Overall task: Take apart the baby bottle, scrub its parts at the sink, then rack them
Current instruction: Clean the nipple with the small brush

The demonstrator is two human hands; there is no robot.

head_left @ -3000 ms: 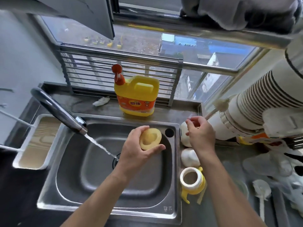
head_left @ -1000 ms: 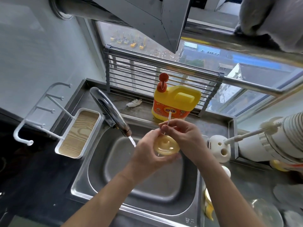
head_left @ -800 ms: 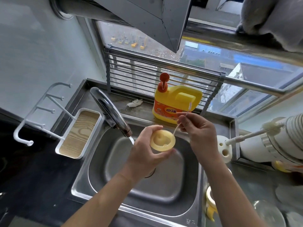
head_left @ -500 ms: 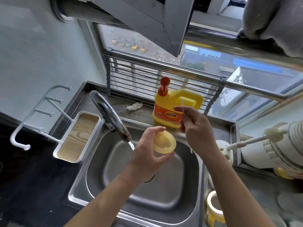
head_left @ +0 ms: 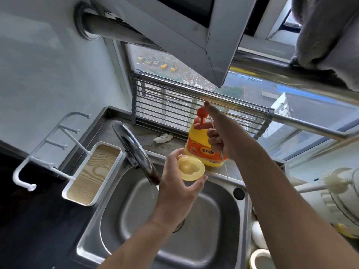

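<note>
your left hand grips the yellow silicone part by its rim over the sink, just beside the tap, while your right hand curls its lower fingers round the thin brush and stretches its forefinger over the pump head of the detergent jug. press straight down so the jug doesn't tip, and bring the part under the spout for a small dab. i count one yellow part, one thin brush, one jug, one tap and one long bottle brush at the right.
</note>
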